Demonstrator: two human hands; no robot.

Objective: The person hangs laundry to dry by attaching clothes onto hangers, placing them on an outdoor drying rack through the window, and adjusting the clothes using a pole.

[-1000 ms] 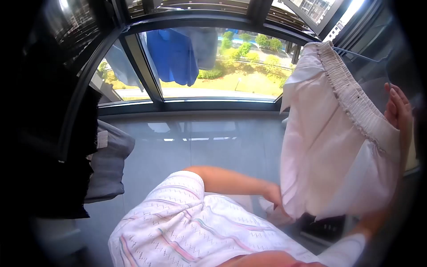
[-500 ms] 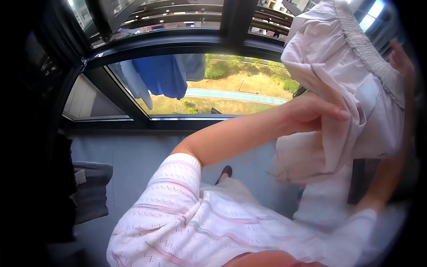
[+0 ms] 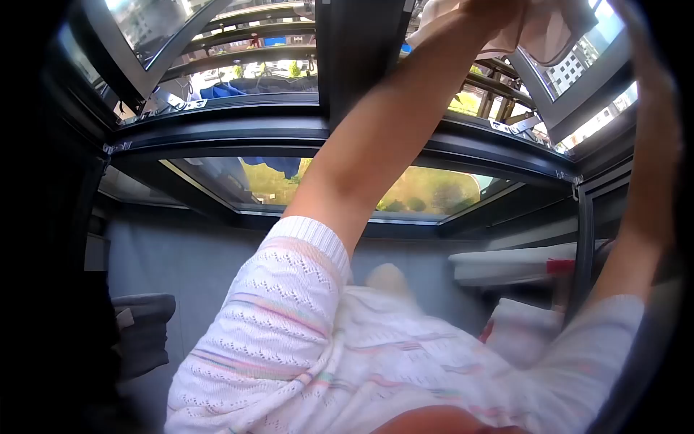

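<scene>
Climbing high, the left hand [image 3: 499, 9] takes the pale pink garment [image 3: 553, 32] right up to the top edge of the view! A second ago this cloth hangs full length at the person's right side, waistband and all; half a second ago the left hand has a fold of it at chest height. Now only the lower folds show, up before the windows, with the right window sash [image 3: 571, 79] just beyond. The waistband is gone from sight, and so is the thin hanger seen near it earlier. What does it mean? The work looks to have shifted from in front of the body to overhead, with the garment up in the air and no visible support under it.

Over to the hands! The left arm [image 3: 376, 137] stretches across the middle, and cloth shows on both sides of that left hand. It is against the fabric, but the frame cuts off the fingers, so whether they are clamped or apart I cannot tell. On the other flank, the right arm [image 3: 647, 195] is raised too, and the right hand [image 3: 652, 61] smears into the dark edge: no telling whether its fingers are together, or what they touch. Outside, past the railing [image 3: 249, 54], blue clothes [image 3: 224, 90] are hanging.
</scene>
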